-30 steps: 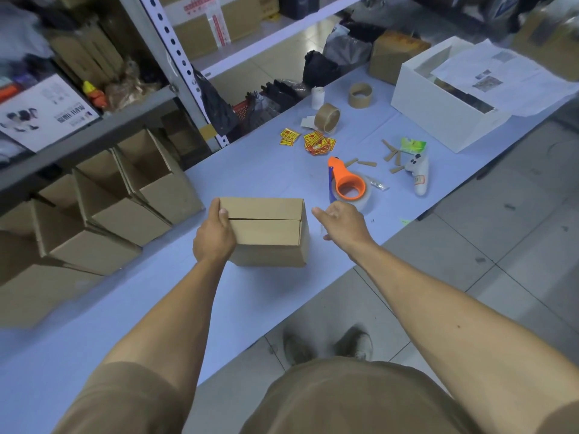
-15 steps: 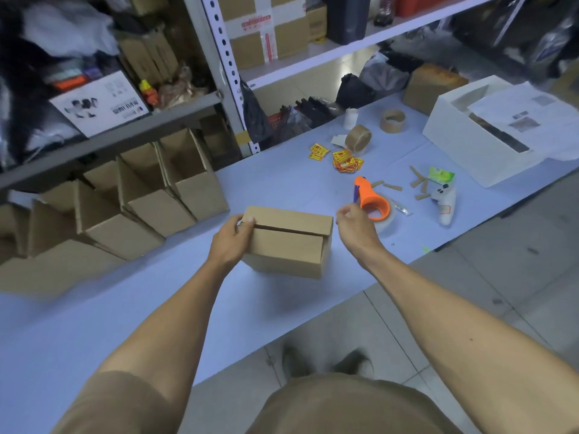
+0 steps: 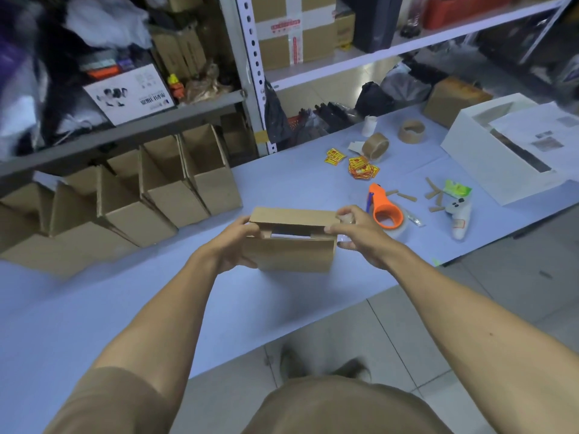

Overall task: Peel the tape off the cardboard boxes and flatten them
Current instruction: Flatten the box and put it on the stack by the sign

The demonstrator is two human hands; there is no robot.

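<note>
Here, a pale-blue table (image 3: 94, 308) (metal shelving (image 3: 247, 73) behind) bears boxes (image 3: 163, 195).

Tape dispenser (image 3: 387, 214) just beside right hand (image 3: 360, 238); open boxes (image 3: 175, 186) left.

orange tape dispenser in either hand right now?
No. The orange tape dispenser lies on the table while both hands hold the cardboard box.

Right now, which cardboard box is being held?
The small box at the table's near edge, gripped by both hands; the open boxes stand untouched in a row.
</note>
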